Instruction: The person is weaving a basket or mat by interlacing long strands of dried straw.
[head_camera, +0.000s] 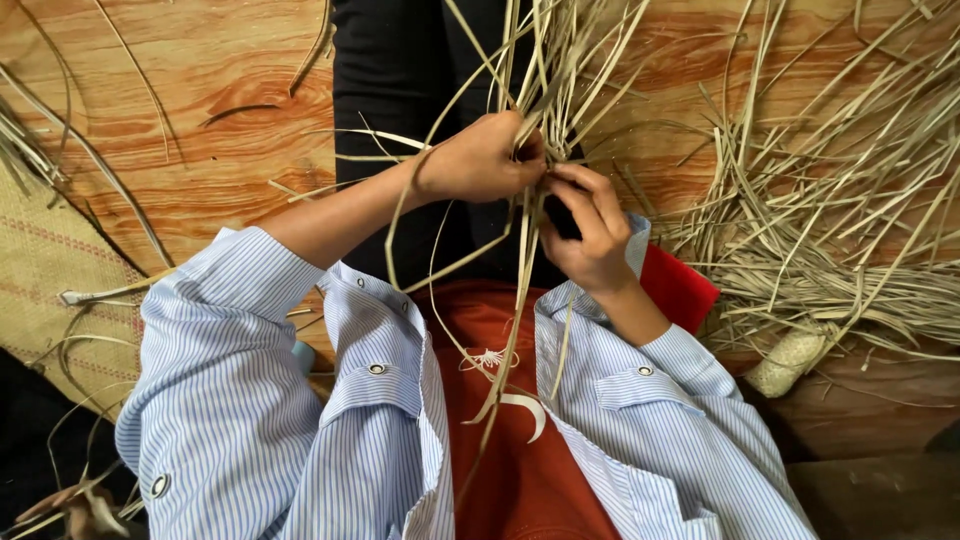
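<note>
A bundle of long, pale dry straw strips (527, 215) runs lengthwise away from the person, its loose ends fanning out beyond the hands and a few trailing back over the lap. The left hand (482, 160) is clenched around the strips; the right hand (590, 235) pinches them just beside it. Under the hands lies a reddish wood-grain floor (200, 120), with a heap of loose straw (830, 220) to the right. The exact crossing of strips between the fingers is hidden.
</note>
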